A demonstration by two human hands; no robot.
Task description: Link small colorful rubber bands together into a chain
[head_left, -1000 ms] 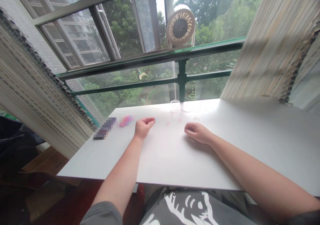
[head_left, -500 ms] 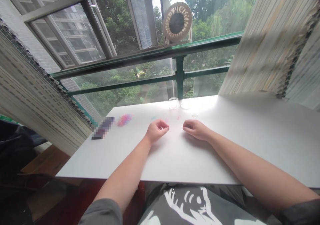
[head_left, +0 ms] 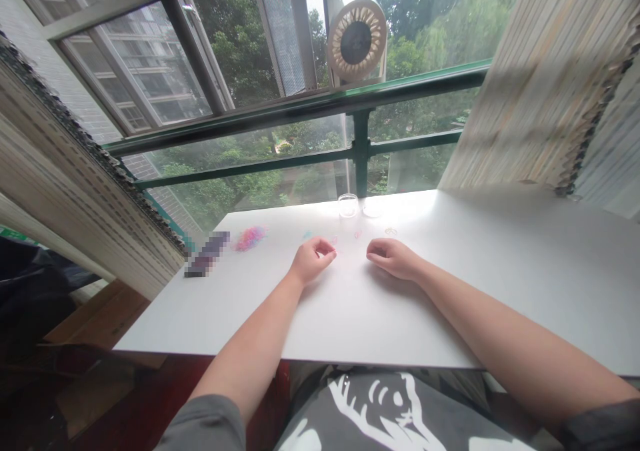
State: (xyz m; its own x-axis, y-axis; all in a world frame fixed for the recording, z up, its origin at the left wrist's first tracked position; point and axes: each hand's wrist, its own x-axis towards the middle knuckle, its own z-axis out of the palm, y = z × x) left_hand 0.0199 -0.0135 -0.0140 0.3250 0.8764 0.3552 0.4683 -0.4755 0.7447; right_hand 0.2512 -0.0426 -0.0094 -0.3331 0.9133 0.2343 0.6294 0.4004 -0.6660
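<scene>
My left hand (head_left: 315, 259) rests on the white table (head_left: 215, 317), thumb and fingertips pressed together; anything in the pinch is too small to make out. To its right, my right hand (head_left: 393, 259) lies with curled fingers, and what they hold, if anything, is hidden. The two hands are apart. Just beyond them lie small loops: a pink one (head_left: 357, 235) between the hands and a brownish one (head_left: 391, 231) behind my right hand. A small teal item (head_left: 307, 235) is behind my left hand. Farther left sits a pile of multicoloured small pieces (head_left: 250, 238).
Two clear round containers, one upright (head_left: 348, 205) and one low (head_left: 372, 209), stand at the table's back edge. A blurred dark object (head_left: 207, 254) lies at the left. Behind are a green railing (head_left: 300, 109), a round fan (head_left: 356, 41) and curtains on both sides.
Both hands hold nearly the same pose and place. The view has shifted very slightly.
</scene>
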